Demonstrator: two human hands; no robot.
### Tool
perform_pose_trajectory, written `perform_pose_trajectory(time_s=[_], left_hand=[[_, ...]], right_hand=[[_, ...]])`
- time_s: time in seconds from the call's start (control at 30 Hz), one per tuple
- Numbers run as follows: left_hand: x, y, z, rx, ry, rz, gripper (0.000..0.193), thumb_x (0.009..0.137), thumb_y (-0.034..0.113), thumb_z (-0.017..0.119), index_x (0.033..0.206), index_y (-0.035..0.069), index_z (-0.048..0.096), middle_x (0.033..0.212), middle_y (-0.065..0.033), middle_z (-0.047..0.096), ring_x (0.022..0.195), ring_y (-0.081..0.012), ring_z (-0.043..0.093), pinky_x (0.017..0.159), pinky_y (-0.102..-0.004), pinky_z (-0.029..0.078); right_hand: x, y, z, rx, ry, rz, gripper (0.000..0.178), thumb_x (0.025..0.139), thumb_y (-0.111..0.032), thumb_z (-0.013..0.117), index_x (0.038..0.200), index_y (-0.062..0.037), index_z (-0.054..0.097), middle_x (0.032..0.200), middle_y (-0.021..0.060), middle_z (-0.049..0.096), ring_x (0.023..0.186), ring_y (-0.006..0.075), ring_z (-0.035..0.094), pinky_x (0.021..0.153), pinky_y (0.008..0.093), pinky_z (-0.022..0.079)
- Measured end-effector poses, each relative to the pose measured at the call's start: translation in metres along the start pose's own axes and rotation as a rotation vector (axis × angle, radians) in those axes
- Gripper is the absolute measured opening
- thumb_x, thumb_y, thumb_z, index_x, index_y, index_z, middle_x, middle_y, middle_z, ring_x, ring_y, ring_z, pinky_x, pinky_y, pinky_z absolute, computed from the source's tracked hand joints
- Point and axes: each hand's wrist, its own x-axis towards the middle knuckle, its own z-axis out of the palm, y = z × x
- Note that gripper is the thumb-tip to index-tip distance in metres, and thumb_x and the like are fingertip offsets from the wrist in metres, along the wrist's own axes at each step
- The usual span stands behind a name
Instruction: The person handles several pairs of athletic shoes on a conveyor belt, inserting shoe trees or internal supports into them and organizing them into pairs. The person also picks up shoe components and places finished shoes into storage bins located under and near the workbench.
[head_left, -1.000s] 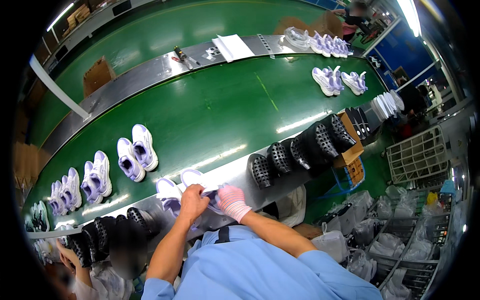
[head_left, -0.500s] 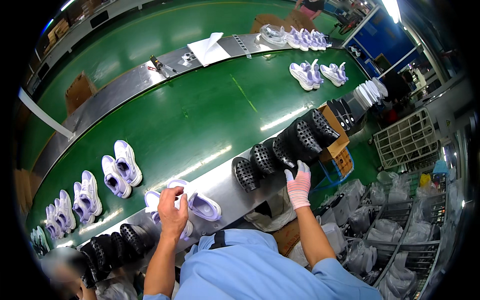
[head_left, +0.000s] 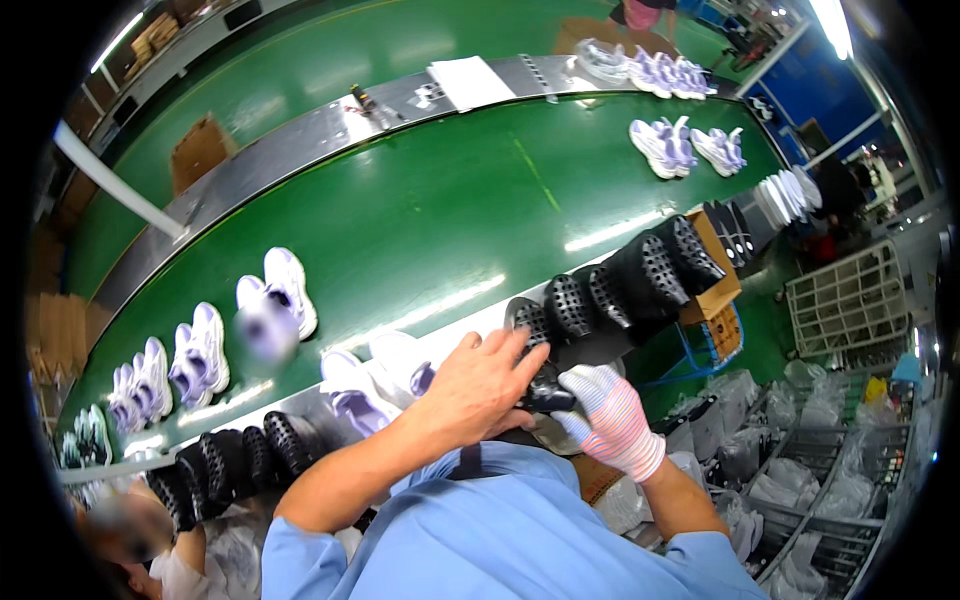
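Observation:
Close in front of me, a glossy black shoe tree [head_left: 547,392] sits between my two hands. My right hand [head_left: 614,420], in a striped pink and white glove, is closed around its right end. My bare left hand [head_left: 482,384] curls over its left side; part of the grip is hidden. Just beyond the left fingertips, a perforated black shoe tree [head_left: 527,314] stands on the metal ledge, followed rightward by several more black shoe trees [head_left: 570,306]. Left of my left hand, a white and lilac sneaker [head_left: 352,392] rests beside its mate [head_left: 398,362].
White and lilac sneakers [head_left: 203,350] stand in pairs along the green conveyor belt [head_left: 430,220]. More black shoe trees [head_left: 285,443] line the ledge at left, near another person's arm [head_left: 190,548]. At right are a cardboard box [head_left: 712,290] and a rack of plastic-wrapped items [head_left: 800,470].
My right hand has drawn a black shoe tree back from the row toward me. My left hand has left the sneakers and moved right onto it. The view has shifted slightly.

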Motion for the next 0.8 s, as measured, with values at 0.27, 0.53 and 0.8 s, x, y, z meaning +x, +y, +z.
perform_pose_trajectory(time_s=[0.27, 0.53, 0.8], left_hand=[[-0.058, -0.028, 0.053, -0.338, -0.524, -0.098, 0.057, 0.079, 0.035, 0.086, 0.125, 0.007, 0.067, 0.102, -0.0155, 0.07, 0.11, -0.0351, 0.065, 0.091, -0.0518, 0.049], [-0.109, -0.078, 0.107, -0.158, 0.256, -0.825, 0.051, 0.083, 0.022, 0.078, 0.125, -0.003, 0.064, 0.114, -0.0269, 0.067, 0.107, -0.0461, 0.064, 0.099, -0.0503, 0.05], [-0.088, -0.106, 0.142, -0.317, 0.206, -0.383, 0.02, 0.077, 0.004, 0.063, 0.094, -0.004, 0.068, 0.094, -0.0275, 0.064, 0.095, -0.0469, 0.063, 0.089, -0.0535, 0.052]], right_hand=[[0.026, -0.046, 0.042, -0.091, -0.785, 0.07, 0.039, 0.095, -0.044, 0.067, 0.098, -0.0046, 0.066, 0.082, 0.0177, 0.071, 0.081, 0.0373, 0.071, 0.07, 0.0465, 0.057], [0.04, -0.023, 0.104, -0.009, -0.822, 0.338, 0.051, 0.102, -0.052, 0.054, 0.097, -0.0037, 0.069, 0.088, 0.0229, 0.073, 0.089, 0.043, 0.072, 0.08, 0.0522, 0.056], [0.069, -0.003, 0.173, -0.232, -0.808, 0.273, 0.032, 0.097, -0.033, 0.058, 0.099, -0.0073, 0.077, 0.09, 0.0197, 0.076, 0.088, 0.039, 0.076, 0.075, 0.0508, 0.06]])
